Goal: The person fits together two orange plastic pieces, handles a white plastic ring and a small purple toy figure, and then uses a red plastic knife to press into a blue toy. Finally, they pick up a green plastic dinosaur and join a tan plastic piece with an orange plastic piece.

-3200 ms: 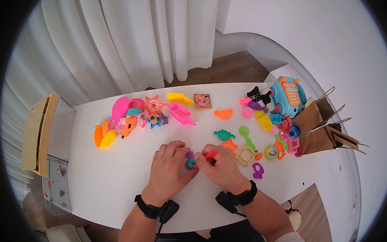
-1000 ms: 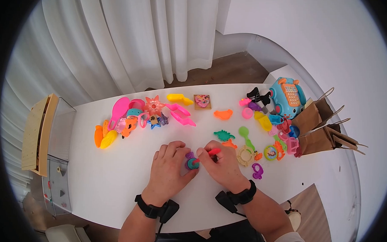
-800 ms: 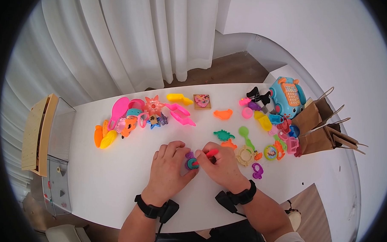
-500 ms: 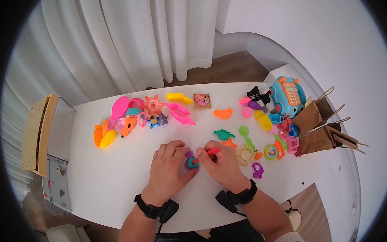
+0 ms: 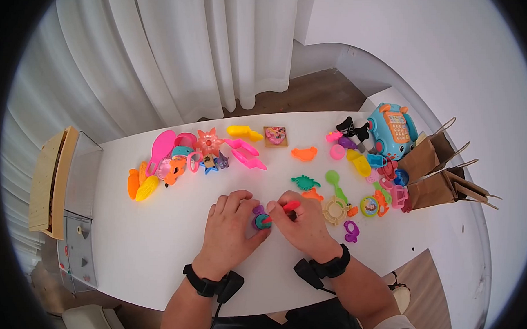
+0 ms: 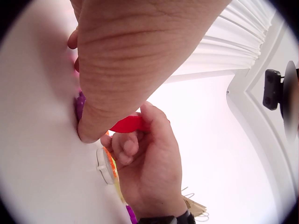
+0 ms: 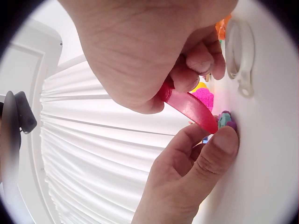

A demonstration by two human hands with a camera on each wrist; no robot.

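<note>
My right hand grips a red plastic tool with a flat, blade-like end, its back end poking out above the fingers. The tool's narrow tip meets a small round teal-and-purple toy on the white table. With thumb and fingers around that toy, my left hand holds it against the tabletop. Seen from the right wrist, the left thumb lies along the toy's near side. In the left wrist view the hand hides most of it, leaving a purple edge.
Right of the hands lie a beige ring, a green dinosaur, a green spoon-shaped toy and a purple toy. Pink and orange toys lie back left. A toy phone and paper bags stand far right.
The red tool has tilted a little in my right hand, and more of its tip shows over the teal toy than about three seconds ago. My left hand has stayed in place.
</note>
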